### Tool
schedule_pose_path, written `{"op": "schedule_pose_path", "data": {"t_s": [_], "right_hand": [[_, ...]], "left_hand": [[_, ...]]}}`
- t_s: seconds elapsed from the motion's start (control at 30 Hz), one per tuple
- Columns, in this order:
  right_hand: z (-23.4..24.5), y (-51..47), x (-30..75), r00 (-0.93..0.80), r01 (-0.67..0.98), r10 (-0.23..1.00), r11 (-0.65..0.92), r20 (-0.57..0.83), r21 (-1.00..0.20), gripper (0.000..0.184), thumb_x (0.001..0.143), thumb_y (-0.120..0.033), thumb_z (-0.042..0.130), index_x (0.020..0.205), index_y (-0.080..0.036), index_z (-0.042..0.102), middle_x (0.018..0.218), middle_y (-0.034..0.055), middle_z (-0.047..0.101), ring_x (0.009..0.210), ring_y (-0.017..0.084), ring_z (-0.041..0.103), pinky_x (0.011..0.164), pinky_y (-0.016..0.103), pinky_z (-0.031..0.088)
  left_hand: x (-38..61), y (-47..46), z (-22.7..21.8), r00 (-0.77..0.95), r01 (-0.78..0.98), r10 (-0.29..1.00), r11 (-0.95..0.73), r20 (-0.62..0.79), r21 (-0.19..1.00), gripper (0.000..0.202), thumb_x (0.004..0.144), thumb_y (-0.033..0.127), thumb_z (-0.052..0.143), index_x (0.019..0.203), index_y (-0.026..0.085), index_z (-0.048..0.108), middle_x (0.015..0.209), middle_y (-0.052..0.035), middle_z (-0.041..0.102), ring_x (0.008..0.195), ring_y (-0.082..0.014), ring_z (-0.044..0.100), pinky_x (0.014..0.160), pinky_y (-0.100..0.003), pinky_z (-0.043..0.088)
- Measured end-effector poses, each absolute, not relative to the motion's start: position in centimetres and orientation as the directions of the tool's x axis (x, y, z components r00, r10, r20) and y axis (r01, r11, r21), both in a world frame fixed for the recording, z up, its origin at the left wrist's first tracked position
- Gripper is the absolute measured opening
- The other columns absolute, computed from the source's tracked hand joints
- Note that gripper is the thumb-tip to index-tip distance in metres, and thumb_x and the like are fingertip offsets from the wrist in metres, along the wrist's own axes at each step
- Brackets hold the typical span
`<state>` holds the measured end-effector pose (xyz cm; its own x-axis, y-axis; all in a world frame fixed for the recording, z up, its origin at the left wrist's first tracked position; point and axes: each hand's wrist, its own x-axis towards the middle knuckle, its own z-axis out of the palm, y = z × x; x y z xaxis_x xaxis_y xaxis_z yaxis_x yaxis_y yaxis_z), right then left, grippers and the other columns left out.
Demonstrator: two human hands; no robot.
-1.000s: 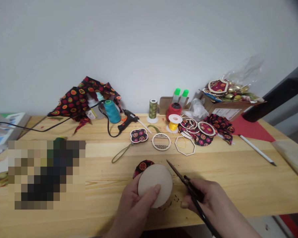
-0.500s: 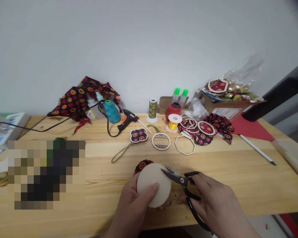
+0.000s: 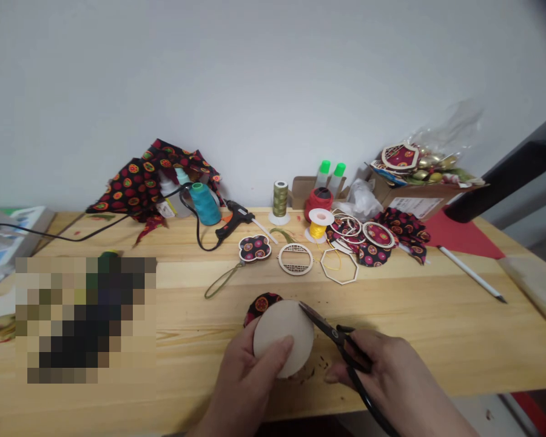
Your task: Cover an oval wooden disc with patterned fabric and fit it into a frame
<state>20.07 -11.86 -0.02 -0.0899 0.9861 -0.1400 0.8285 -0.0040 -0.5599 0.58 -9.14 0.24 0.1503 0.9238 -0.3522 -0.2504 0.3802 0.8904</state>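
My left hand (image 3: 250,373) grips a flat, round cream-coloured disc (image 3: 284,340), thumb across its face and the other fingers hidden beneath. Behind the disc's upper left edge shows a piece of dark fabric (image 3: 259,306) with red and orange round patterns; whether my hand holds it too is hidden. In my right hand (image 3: 386,373) is a pair of black-handled scissors (image 3: 332,334), fingers wrapped through the loops. The blade tips point up and left, at the disc's upper right edge. Small dark scraps (image 3: 321,363) lie on the wood near the disc.
Beyond my hands lie a flower-shaped fabric piece with a cord (image 3: 255,249), a round lattice frame (image 3: 295,260) and an octagonal frame (image 3: 340,266). Farther back are a glue gun (image 3: 234,220), thread spools (image 3: 279,200) and a cardboard box (image 3: 421,197). At right lies a white pencil (image 3: 471,273).
The scissors have turned and shifted slightly, their tips now at the disc's upper right rim instead of over its face. The disc has tilted and moved a little to the right.
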Motion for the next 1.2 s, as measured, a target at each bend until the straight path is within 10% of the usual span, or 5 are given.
{"op": "schedule_pose_path", "data": {"t_s": [0.2, 0.63, 1.2], "right_hand": [[-0.3, -11.5, 20.3, -0.104, 0.663, 0.965, -0.112, -0.240, -0.740, 0.027, 0.079, -0.040, 0.054, 0.062, -0.018, 0.051, 0.056, -0.0022, 0.054, 0.052, 0.012, 0.048, 0.047, 0.021, 0.035], [-0.4, -11.5, 20.6, -0.137, 0.929, 0.975, 0.187, 0.174, -0.320, 0.028, 0.071, -0.045, 0.065, 0.069, -0.022, 0.052, 0.063, 0.0001, 0.059, 0.055, 0.017, 0.057, 0.049, 0.025, 0.036], [-0.8, -11.4, 20.6, -0.195, 0.928, 0.943, 0.266, 0.269, -0.262, 0.018, 0.076, -0.036, 0.062, 0.069, -0.021, 0.054, 0.062, 0.0005, 0.063, 0.053, 0.017, 0.062, 0.047, 0.025, 0.038]], "left_hand": [[0.9, -9.3, 0.8, 0.110, -0.316, 0.912, 0.409, -0.395, 0.856, 0.029, 0.064, 0.031, 0.074, 0.088, 0.015, 0.071, 0.071, -0.0028, 0.071, 0.066, -0.0170, 0.061, 0.060, -0.022, 0.050], [0.3, -9.0, 0.1, 0.228, -0.333, 0.881, 0.470, -0.414, 0.817, 0.028, 0.068, 0.028, 0.073, 0.092, 0.014, 0.069, 0.072, -0.0044, 0.069, 0.059, -0.0152, 0.058, 0.046, -0.022, 0.050], [0.6, -9.1, 0.2, 0.204, -0.341, 0.884, 0.467, -0.421, 0.816, 0.029, 0.067, 0.029, 0.073, 0.092, 0.014, 0.070, 0.073, -0.0044, 0.070, 0.060, -0.0159, 0.060, 0.050, -0.023, 0.049]]}}
